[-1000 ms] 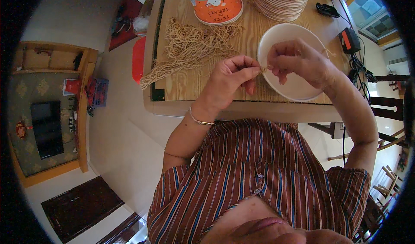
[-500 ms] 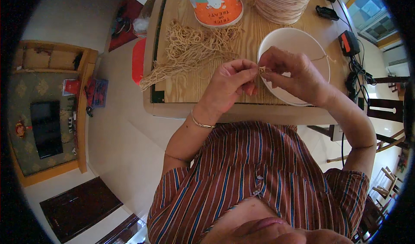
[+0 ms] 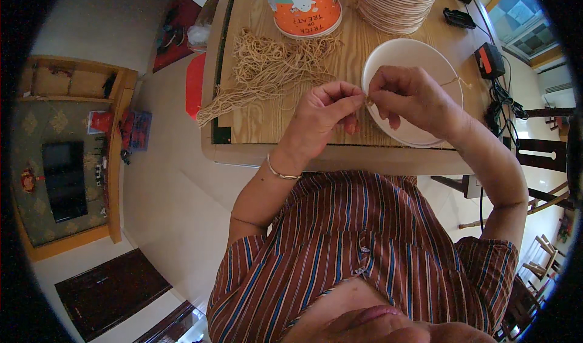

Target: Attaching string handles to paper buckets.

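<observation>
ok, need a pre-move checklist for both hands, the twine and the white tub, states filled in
1. Left hand pinching the short twine piece, thumb to forefinger: ok.
2. Right hand gripping that piece: cannot tell; fingertips are right at it, but their hold is hidden.
3. Knot in the piece: cannot tell, too small and partly covered.
4. White tub mouth unobstructed: not ok, right hand is over it.
5. Loose twine heap untangled: not ok, strands cross and overlap.
6. Black cables away from both hands: ok, off by the table's right side.
</observation>
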`<move>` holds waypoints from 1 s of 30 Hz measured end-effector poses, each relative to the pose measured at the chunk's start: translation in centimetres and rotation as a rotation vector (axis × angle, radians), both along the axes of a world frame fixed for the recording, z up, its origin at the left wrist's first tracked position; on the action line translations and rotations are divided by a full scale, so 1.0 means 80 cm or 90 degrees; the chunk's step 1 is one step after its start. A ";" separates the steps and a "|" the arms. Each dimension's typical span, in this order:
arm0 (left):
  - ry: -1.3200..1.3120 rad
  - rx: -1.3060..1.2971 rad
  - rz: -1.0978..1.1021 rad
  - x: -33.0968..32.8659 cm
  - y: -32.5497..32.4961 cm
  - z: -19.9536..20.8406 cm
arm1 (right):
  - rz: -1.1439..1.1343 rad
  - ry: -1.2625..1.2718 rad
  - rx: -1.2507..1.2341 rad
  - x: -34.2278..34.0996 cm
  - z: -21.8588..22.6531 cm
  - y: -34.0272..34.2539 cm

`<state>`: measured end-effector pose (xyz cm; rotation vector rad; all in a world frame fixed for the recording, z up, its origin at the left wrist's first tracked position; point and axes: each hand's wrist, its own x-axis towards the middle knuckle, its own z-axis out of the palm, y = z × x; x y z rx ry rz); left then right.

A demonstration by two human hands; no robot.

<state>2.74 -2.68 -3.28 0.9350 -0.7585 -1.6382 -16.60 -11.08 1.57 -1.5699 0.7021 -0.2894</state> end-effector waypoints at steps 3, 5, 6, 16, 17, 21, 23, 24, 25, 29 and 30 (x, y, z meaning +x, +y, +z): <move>-0.035 -0.028 0.005 -0.003 0.003 0.002 | -0.021 0.023 0.031 0.002 0.004 0.000; -0.048 -0.053 0.008 -0.006 0.005 0.004 | -0.025 0.023 0.031 0.002 0.004 0.000; -0.084 -0.069 0.008 -0.008 0.006 0.004 | -0.031 0.024 0.030 0.002 0.003 0.000; -0.146 -0.098 0.038 -0.015 0.006 0.002 | -0.034 0.028 0.055 0.003 0.010 0.002; -0.146 -0.098 0.037 -0.015 0.006 0.003 | -0.030 0.026 0.058 0.003 0.008 0.001; -0.165 -0.093 0.044 -0.016 0.008 0.004 | -0.019 0.015 0.069 0.002 0.011 0.002; -0.178 -0.098 0.052 -0.016 0.007 0.004 | -0.007 0.018 0.064 0.001 0.014 0.000; -0.186 -0.099 0.046 -0.016 0.007 0.004 | 0.005 0.021 0.058 0.000 0.014 -0.002; -0.193 -0.100 0.041 -0.015 0.007 0.004 | 0.006 0.021 0.058 0.000 0.013 -0.003; -0.149 -0.082 0.016 -0.009 0.005 0.002 | -0.026 0.006 0.105 -0.002 0.003 -0.007; -0.108 -0.068 0.015 -0.008 0.004 -0.001 | -0.032 0.006 0.101 -0.002 0.001 -0.007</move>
